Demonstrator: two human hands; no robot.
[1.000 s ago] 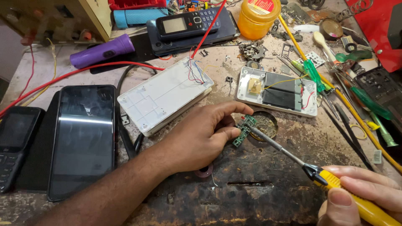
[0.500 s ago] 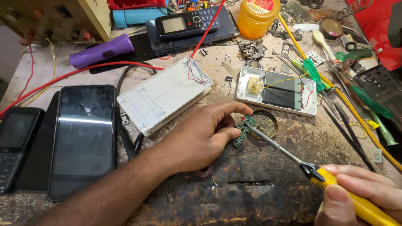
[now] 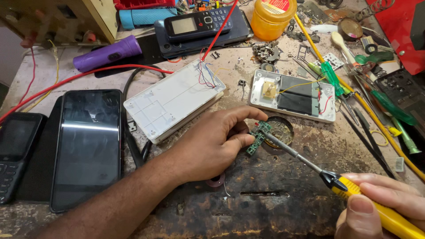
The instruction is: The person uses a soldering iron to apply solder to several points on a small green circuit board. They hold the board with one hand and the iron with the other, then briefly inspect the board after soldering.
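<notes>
We hold a small green circuit board [image 3: 257, 137] with our left hand [image 3: 212, 146]. Our thumb and first finger pinch it at its edge, and the other fingers curl down on the dark, worn table [image 3: 274, 208]. The board sits near the middle of the table, just beside a little round tin [image 3: 283, 129] and partly over its rim.

Our right hand [image 3: 380, 201] is closed tight around the yellow handle of a soldering iron [image 3: 354, 190]. Its thin metal tip touches the top of the green board.

Behind the board lies an open white case [image 3: 292, 95] with dark parts and thin wires inside. To its left lies a white box [image 3: 172, 99], turned face down, with red and blue wires at one corner. A big black phone [image 3: 88, 146] lies flat on the left, and a smaller button phone [image 3: 15, 152] lies at the far left edge. A purple torch [image 3: 108, 53] and a yellow jar [image 3: 272, 17] sit farther back. Green and yellow tools [image 3: 376, 102] lie in a heap on the right
</notes>
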